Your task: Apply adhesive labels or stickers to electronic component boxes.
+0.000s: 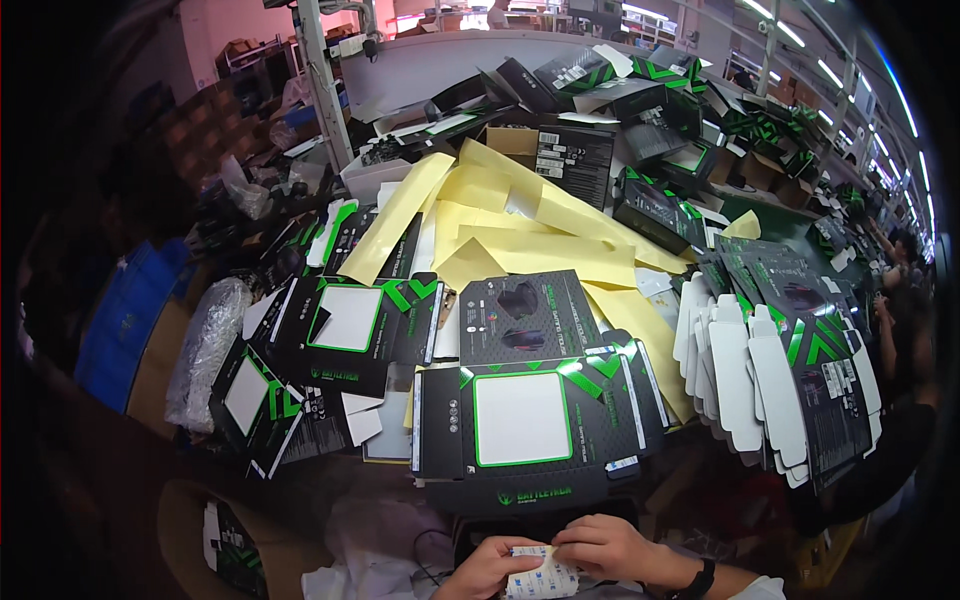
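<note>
At the lower edge, close to my body, my left hand (488, 568) grips a small white sheet with blue print (543, 577), which looks like a sheet of stickers. The fingertips of my right hand (612, 547) pinch the sheet's upper edge; whether a piece is being peeled there is too small to tell. Just beyond my hands a flattened black and green box (620, 430) lies on the pile, its white, green-framed panel (522, 418) facing up. Neither hand touches it.
Several more flat boxes (345, 375) lie to the left, near bubble wrap (207, 350). A fanned stack of flat boxes (790, 350) stands at the right. Yellow paper strips (540, 215) cross the middle, with heaped boxes (650, 120) behind. A carton (180, 530) stands lower left.
</note>
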`<state>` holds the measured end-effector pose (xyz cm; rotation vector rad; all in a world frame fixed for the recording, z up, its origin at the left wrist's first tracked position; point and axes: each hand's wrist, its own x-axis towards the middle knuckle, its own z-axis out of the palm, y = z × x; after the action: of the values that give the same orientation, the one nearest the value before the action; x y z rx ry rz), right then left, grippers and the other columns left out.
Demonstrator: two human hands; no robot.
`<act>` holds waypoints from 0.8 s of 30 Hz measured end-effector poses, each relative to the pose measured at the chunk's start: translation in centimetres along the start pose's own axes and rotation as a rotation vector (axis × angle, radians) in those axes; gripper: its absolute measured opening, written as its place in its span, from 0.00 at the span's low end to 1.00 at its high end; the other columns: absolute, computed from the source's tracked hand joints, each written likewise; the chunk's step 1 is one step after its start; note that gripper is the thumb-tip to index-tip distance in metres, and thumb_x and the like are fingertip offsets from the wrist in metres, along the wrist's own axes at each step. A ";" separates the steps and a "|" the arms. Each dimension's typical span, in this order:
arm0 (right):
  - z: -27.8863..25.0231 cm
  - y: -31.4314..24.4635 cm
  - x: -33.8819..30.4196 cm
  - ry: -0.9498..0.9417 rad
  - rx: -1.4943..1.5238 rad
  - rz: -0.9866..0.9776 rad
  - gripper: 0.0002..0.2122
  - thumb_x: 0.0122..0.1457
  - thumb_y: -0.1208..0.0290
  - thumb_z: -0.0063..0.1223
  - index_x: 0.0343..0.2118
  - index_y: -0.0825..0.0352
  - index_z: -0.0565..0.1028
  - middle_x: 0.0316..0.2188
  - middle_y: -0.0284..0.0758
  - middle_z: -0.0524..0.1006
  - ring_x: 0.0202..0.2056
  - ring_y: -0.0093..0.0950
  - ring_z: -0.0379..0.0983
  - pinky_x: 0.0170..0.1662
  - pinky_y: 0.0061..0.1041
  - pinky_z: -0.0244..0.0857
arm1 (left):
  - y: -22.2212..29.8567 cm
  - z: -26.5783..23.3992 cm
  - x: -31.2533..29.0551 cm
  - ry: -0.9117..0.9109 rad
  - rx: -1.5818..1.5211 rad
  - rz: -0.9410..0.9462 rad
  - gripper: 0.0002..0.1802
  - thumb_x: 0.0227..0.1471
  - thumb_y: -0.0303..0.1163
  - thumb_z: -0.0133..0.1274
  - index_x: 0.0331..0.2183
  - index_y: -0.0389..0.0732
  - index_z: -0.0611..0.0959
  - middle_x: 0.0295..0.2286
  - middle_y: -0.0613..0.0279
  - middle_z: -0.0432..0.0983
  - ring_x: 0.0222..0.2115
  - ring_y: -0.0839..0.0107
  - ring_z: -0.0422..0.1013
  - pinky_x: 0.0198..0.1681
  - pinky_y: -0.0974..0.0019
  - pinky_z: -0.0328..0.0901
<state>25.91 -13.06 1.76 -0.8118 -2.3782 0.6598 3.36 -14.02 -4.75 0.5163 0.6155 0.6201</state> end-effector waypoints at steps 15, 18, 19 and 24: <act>-1.3 -1.2 7.0 0.225 0.455 0.188 0.05 0.51 0.82 0.59 0.31 0.70 0.76 0.27 0.37 0.78 0.28 0.26 0.76 0.33 0.21 0.69 | 0.8 -2.3 -3.4 0.277 0.104 0.307 0.28 0.48 0.19 0.58 0.51 0.31 0.66 0.33 0.59 0.75 0.34 0.77 0.72 0.35 0.75 0.68; 0.1 -1.7 11.3 0.207 0.371 0.179 0.06 0.50 0.81 0.60 0.31 0.69 0.76 0.27 0.37 0.77 0.28 0.25 0.76 0.32 0.22 0.70 | 1.2 -2.3 -3.4 0.398 0.168 0.494 0.34 0.46 0.18 0.59 0.53 0.32 0.62 0.33 0.59 0.74 0.34 0.77 0.71 0.35 0.75 0.67; 1.2 -1.6 12.1 0.194 0.369 0.172 0.06 0.50 0.81 0.60 0.31 0.69 0.76 0.27 0.37 0.77 0.28 0.25 0.76 0.32 0.22 0.70 | 1.5 -2.1 -3.3 0.395 0.149 0.515 0.34 0.46 0.19 0.59 0.53 0.33 0.61 0.34 0.59 0.74 0.34 0.76 0.71 0.35 0.75 0.67; 3.5 0.6 13.0 0.168 0.224 0.206 0.08 0.47 0.76 0.64 0.31 0.65 0.77 0.25 0.33 0.77 0.26 0.28 0.74 0.32 0.25 0.65 | 0.9 -1.6 -2.8 0.304 0.154 0.545 0.32 0.48 0.21 0.59 0.52 0.31 0.62 0.34 0.59 0.74 0.35 0.77 0.71 0.37 0.74 0.67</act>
<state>15.18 -5.01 3.10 -0.9785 -2.0445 0.8866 0.10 -14.81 -4.30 0.7512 0.8200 1.1875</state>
